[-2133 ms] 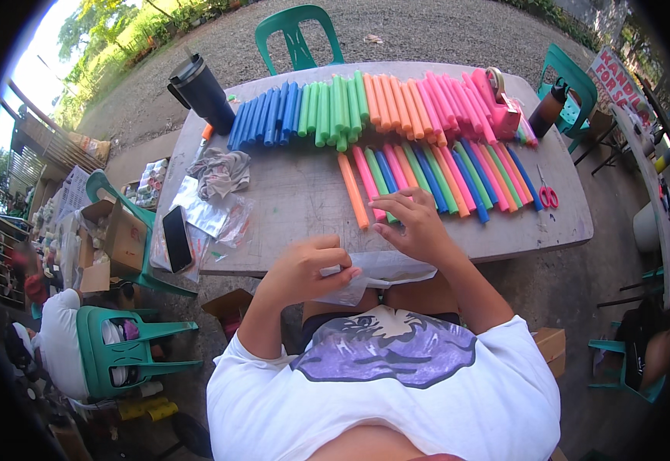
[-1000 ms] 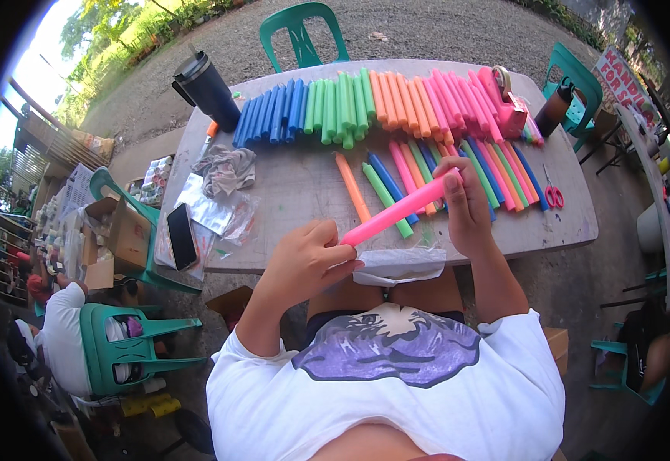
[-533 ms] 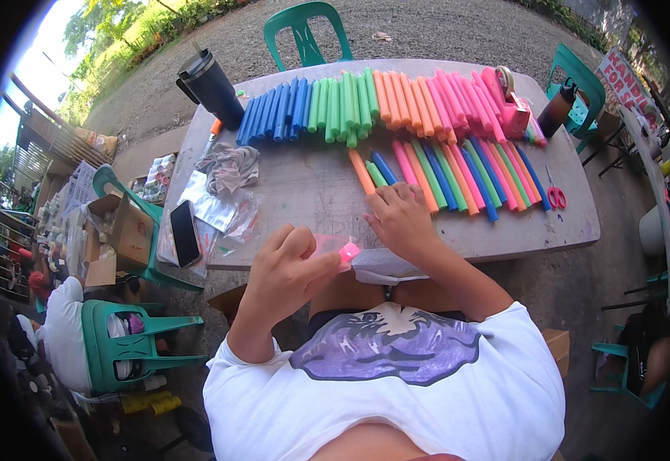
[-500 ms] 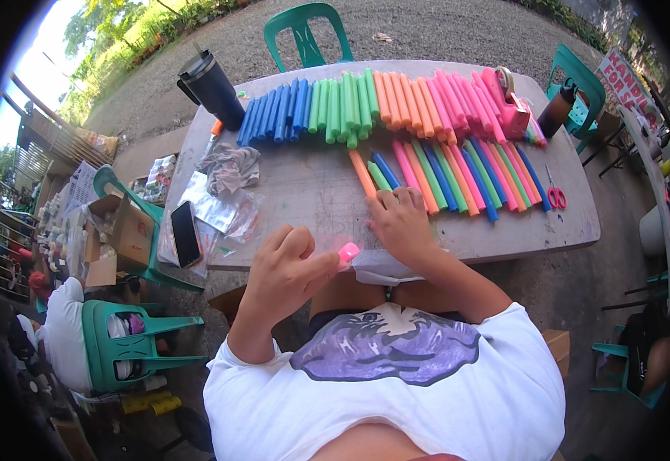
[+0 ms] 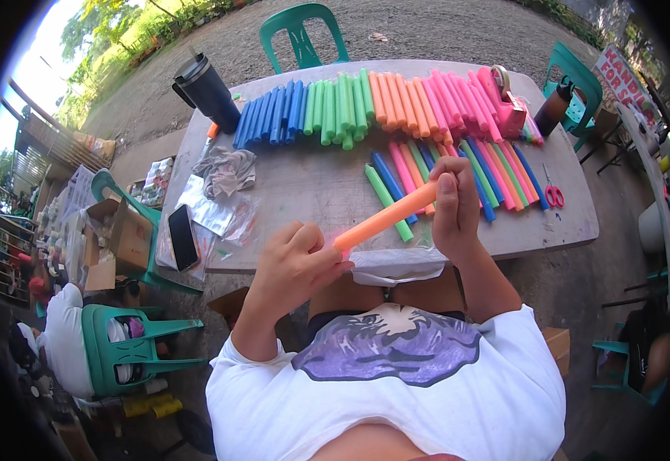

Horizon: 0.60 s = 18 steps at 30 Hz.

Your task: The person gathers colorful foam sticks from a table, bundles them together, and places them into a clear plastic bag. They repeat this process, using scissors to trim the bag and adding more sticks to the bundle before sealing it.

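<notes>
Gripping with left hand (image 5: 298, 257) at the eight-o'clock end and right hand (image 5: 458, 206) at the two-o'clock end of an orange candle (image 5: 385, 217), slanted above the bench (image 5: 296, 188); surrounded by mixed-colour candles (image 5: 490, 170) at two o'clock, a colour-sorted row (image 5: 371, 100) at twelve, a phone (image 5: 183, 237) at nine.

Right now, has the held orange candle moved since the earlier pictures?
Yes. Against the table, the orange candle has come off the left end of the nearer row toward the table's near edge, spanning from left hand to right hand.
</notes>
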Each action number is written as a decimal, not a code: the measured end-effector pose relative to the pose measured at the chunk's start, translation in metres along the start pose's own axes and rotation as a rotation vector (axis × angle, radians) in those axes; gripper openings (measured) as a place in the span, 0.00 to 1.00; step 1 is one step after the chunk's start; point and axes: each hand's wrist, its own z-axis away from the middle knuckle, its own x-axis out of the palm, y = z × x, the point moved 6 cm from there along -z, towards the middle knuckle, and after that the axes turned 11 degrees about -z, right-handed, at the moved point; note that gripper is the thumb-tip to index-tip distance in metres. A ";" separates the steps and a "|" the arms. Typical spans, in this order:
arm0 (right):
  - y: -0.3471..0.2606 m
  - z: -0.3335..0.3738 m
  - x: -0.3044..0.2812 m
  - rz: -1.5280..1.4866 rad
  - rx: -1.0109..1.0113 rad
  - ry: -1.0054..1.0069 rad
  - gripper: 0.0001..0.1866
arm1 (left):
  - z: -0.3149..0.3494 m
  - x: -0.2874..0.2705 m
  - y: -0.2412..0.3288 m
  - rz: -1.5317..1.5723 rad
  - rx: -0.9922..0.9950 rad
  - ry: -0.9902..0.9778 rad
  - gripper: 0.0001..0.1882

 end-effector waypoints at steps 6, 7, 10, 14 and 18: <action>0.018 0.041 0.044 -0.112 0.111 -0.233 0.06 | -0.010 0.006 0.012 0.084 0.047 0.001 0.09; 0.020 0.047 0.053 -0.178 0.126 -0.268 0.06 | -0.012 0.005 0.014 0.086 0.041 0.017 0.09; 0.004 0.046 0.064 0.094 -0.070 -0.552 0.08 | -0.012 0.003 0.010 0.093 0.045 -0.004 0.08; 0.027 0.060 0.033 0.644 -0.044 -0.264 0.12 | -0.005 0.007 0.002 0.119 -0.007 -0.054 0.10; 0.063 0.091 0.018 0.893 0.337 -0.484 0.14 | -0.003 0.010 -0.003 0.192 -0.065 -0.059 0.12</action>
